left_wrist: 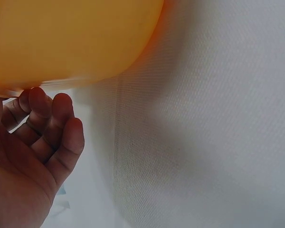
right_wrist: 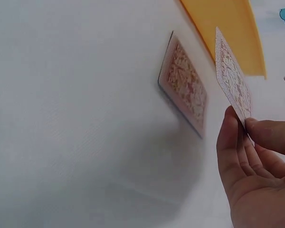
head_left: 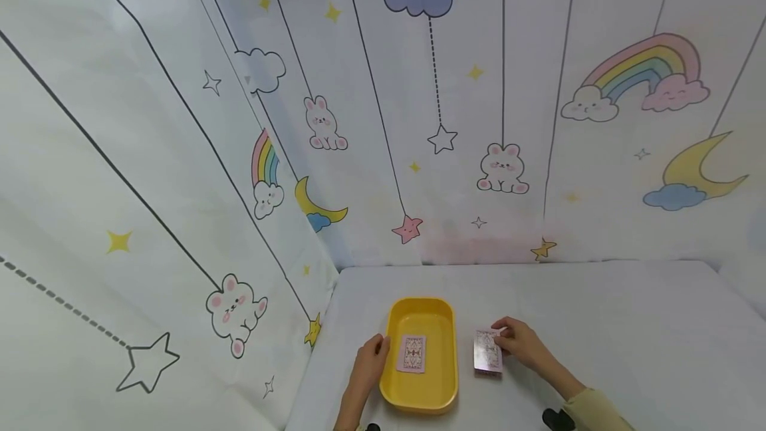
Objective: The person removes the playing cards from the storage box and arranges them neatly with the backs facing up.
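Observation:
A yellow tray (head_left: 419,401) stands on the white table, and a patterned playing card (head_left: 411,354) lies back up inside it. At the tray's left side, my left hand (head_left: 370,361) holds the rim; in the left wrist view its curled fingers (left_wrist: 62,107) meet the rim from outside, the thumb mostly hidden. My right hand (head_left: 519,343) pinches one playing card (right_wrist: 233,78) by its edge between thumb and fingers. That card is tilted above a card stack (right_wrist: 185,88), which rests on the table to the right of the tray. A gap separates card and stack in the right wrist view.
The white table (head_left: 628,324) reaches back to a printed curtain (head_left: 479,231) with bunnies, stars and rainbows. Another curtain side (head_left: 179,218) slopes down close on the left. A dark object (head_left: 558,419) shows by the right sleeve.

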`<state>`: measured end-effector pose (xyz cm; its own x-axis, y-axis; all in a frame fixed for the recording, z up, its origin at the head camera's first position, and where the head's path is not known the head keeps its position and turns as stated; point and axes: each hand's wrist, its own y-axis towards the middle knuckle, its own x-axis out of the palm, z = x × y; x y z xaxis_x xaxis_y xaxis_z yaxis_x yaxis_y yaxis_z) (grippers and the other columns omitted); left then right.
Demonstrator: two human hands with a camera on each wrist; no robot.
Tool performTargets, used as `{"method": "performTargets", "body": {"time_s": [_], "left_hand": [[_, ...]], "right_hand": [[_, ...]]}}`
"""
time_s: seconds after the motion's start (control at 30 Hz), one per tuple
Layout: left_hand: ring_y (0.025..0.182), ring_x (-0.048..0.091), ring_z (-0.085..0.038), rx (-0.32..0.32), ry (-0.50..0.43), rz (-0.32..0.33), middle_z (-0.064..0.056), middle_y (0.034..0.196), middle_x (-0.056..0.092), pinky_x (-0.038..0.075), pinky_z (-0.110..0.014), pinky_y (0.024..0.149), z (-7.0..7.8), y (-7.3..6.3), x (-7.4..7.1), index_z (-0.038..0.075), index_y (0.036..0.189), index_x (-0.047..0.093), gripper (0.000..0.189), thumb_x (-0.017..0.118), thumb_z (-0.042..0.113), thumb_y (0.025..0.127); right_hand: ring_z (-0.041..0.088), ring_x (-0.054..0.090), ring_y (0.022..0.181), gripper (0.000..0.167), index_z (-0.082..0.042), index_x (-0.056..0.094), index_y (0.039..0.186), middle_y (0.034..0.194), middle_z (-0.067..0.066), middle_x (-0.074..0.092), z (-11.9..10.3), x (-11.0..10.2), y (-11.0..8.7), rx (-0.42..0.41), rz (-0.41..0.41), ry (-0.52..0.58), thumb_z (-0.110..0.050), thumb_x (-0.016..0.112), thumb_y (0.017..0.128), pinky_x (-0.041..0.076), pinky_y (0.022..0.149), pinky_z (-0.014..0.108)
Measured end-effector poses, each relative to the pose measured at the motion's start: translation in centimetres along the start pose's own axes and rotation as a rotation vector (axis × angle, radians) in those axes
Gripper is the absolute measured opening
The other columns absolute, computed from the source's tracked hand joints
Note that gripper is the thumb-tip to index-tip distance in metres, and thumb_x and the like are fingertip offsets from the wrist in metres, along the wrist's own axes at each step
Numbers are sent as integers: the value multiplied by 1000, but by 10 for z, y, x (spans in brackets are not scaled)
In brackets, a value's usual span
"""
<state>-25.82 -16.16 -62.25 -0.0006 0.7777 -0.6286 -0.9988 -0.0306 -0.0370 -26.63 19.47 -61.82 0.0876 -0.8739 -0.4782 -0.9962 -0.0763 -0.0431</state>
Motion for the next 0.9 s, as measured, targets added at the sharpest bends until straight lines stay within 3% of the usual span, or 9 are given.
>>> {"method": "performTargets", "body": {"time_s": [0.17,0.67,0.9], "left_hand": [[66,46,-12,-1,-15,-3,2,73,48,35,-23,54,0,0,-1,13,86,54,31,49,36,106],[67,47,-13,-8,3,1,2,73,49,36,-24,55,-3,2,2,13,87,54,33,48,40,106],[67,47,-13,-6,0,2,2,73,48,36,-23,55,-3,2,2,14,86,54,33,49,40,105]], "right_hand": [[18,63,72,25,7,60,113,86,10,65,11,-8,-2,-19,-17,-10,1,67,89,57,63,32],[16,55,69,24,5,62,113,81,5,62,35,-31,-7,62,4,-151,-4,65,91,46,58,26],[16,51,69,25,4,61,112,81,4,59,39,-32,-10,20,21,-198,-4,68,89,42,59,26]]}}
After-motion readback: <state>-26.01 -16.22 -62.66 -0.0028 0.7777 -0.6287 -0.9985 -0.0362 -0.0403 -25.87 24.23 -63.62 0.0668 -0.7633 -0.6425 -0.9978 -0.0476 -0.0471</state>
